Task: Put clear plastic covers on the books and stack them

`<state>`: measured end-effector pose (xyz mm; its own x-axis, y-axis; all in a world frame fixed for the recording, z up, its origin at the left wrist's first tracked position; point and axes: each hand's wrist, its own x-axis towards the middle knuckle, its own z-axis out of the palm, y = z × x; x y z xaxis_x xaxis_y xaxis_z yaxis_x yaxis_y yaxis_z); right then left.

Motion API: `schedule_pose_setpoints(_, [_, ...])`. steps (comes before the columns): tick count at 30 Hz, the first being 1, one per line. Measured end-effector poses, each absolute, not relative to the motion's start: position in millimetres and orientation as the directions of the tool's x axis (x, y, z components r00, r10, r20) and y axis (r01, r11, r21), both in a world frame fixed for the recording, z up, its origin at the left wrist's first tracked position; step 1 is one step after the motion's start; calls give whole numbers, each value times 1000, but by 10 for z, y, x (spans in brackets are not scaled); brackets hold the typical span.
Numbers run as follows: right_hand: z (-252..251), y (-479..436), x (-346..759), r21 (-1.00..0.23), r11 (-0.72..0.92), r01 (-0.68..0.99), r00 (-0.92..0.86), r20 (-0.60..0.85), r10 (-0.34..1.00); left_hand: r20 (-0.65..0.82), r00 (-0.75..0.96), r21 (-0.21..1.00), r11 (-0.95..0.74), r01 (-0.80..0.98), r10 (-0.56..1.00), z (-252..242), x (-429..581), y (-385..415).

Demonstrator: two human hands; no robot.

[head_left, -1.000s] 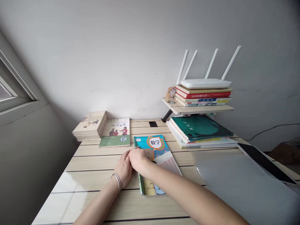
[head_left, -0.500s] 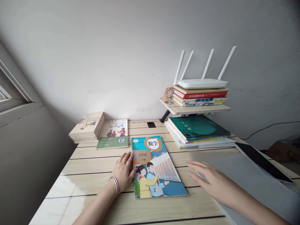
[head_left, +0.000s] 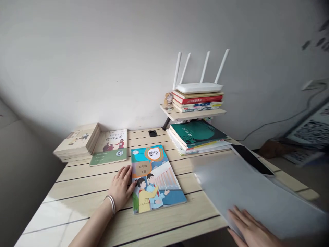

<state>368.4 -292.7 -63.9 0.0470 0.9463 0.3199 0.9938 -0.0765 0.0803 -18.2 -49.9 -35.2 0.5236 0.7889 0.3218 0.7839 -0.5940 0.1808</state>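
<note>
A mathematics textbook (head_left: 156, 181) with a colourful cover lies closed on the wooden table. My left hand (head_left: 120, 187), a silver bracelet at its wrist, rests flat at the book's left edge, thumb touching the cover's side and fingers apart. At the lower right, my right hand (head_left: 248, 226) lies over the near left edge of a translucent plastic sheet (head_left: 244, 185). Its fingers are stretched across the sheet, with the thumb outside the edge. Part of this hand is cut off by the frame's bottom.
A stack of beige books (head_left: 77, 140) and a green-and-white book (head_left: 110, 147) are at the back left. A small shelf (head_left: 195, 115) carries books and a white router (head_left: 200, 87). Beneath are a dark green book (head_left: 197, 133) and papers. A black tablet-like panel (head_left: 252, 159) lies partly under the sheet.
My right hand has moved from beside the textbook down and right onto the plastic sheet. My left hand stays at the textbook. The view has turned to the right.
</note>
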Motion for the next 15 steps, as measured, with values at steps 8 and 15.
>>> schedule_pose_setpoints(8, [-325, -2854, 3349, 30, -75, 997, 54, 444, 894, 405, 564, 146, -659, 737, 720, -446, -235, -377])
schedule_pose_setpoints(15, [-45, -3121, 3398, 51, -30, 998, 8, 392, 920, 486, 483, 204, -632, 747, 728, -198, -124, -475])
